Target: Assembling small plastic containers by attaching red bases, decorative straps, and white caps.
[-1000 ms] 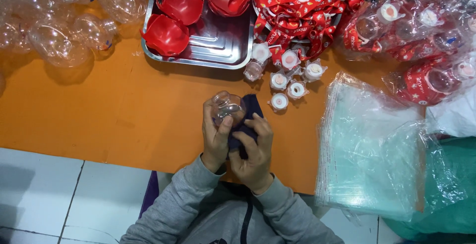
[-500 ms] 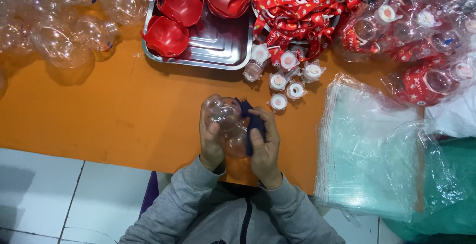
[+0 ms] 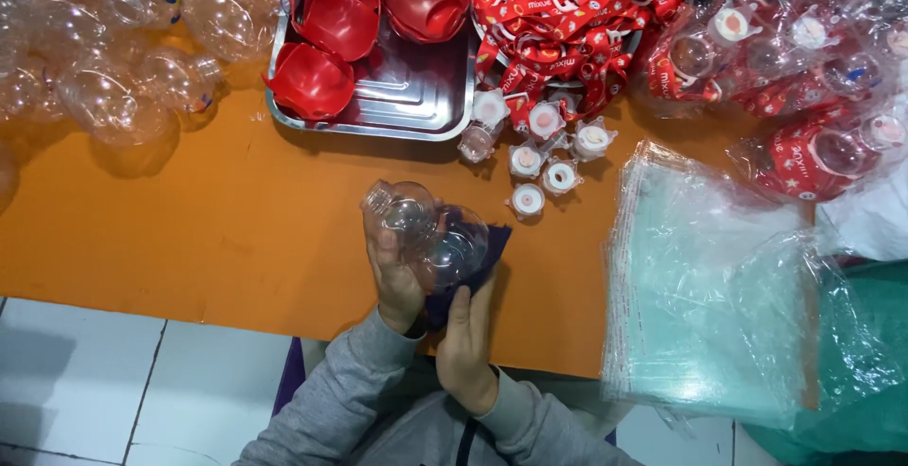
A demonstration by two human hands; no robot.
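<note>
Mid-frame over the orange tabletop (image 3: 189, 239), the left hand (image 3: 397, 272) has its fingers wrapped round a clear round bottle (image 3: 430, 229). The right hand (image 3: 465, 343) presses a dark blue cloth (image 3: 473, 272) against it from below, fingers fairly flat. Steel tray (image 3: 416, 97) of red cups (image 3: 336, 21) sits top centre, red-labelled straps (image 3: 567, 12) to its right, and a stack of clear bags (image 3: 709, 286) at right.

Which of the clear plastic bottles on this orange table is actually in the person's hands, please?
The clear bottle at the table's near edge: the left hand grips it, with the right hand and a dark cloth beneath. All the other clear bottles lie piled at the far left, untouched.
</note>
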